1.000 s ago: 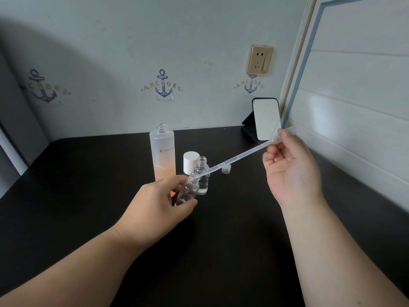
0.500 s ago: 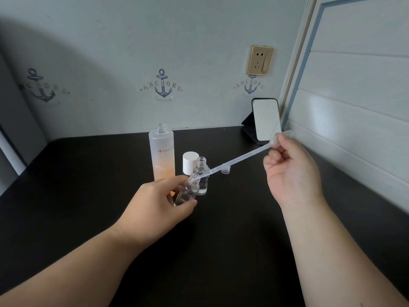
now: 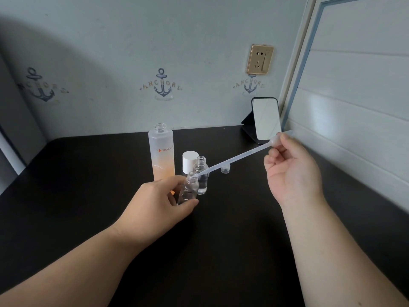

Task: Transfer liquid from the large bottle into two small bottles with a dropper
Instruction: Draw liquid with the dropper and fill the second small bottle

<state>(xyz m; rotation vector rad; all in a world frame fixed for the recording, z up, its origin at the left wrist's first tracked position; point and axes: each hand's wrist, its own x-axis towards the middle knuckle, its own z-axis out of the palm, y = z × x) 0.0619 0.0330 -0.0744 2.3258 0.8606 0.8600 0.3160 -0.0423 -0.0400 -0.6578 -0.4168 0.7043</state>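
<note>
Head view: left hand [image 3: 158, 203] grips tilted small bottle [image 3: 188, 191], right hand [image 3: 291, 171] pinches dropper [image 3: 238, 156] bulb, tip at mouth; hard squeeze risks spill on table [image 3: 221, 240].

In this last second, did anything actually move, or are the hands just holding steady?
Very little. The right hand, pinching the translucent plastic dropper by its bulb, dipped slightly, so the stem lies a bit flatter. Its tip stays at the mouth of the small clear bottle that the left hand keeps gripping, tilted. The tall frosted orange bottle stayed put.
</note>
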